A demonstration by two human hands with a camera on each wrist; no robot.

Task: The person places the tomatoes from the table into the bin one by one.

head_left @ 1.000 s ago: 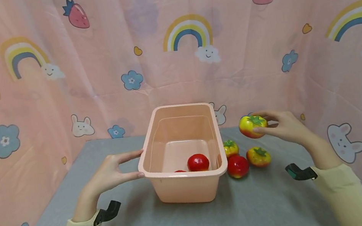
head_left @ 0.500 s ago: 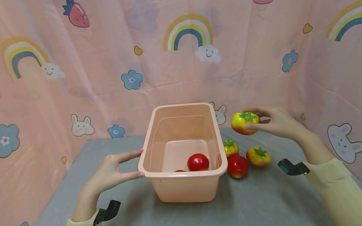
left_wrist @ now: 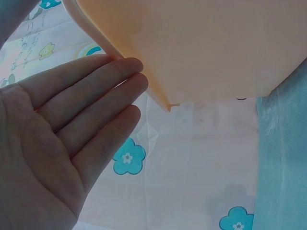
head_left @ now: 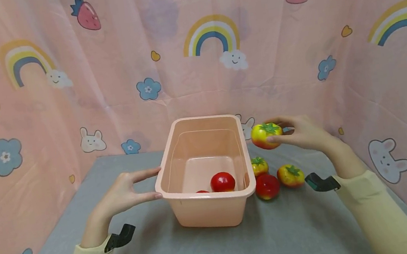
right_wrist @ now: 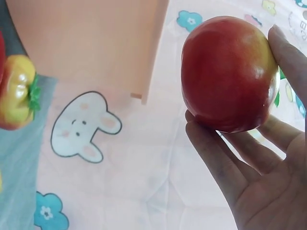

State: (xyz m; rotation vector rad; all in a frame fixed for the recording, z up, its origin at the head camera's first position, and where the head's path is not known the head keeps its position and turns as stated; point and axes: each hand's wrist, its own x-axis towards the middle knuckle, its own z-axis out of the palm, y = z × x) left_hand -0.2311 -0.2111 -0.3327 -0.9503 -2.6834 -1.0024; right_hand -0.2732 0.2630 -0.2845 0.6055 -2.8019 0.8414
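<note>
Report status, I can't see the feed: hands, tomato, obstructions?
Left hand open, steadying bin. Right hand holds tomato beside bin rim. Nothing in the way.

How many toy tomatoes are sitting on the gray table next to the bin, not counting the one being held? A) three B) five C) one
A: beside the bin, three toy tomatoes lie on the table: a small yellow one, a red one and a yellow-red one, while the right hand holds another tomato.
</note>
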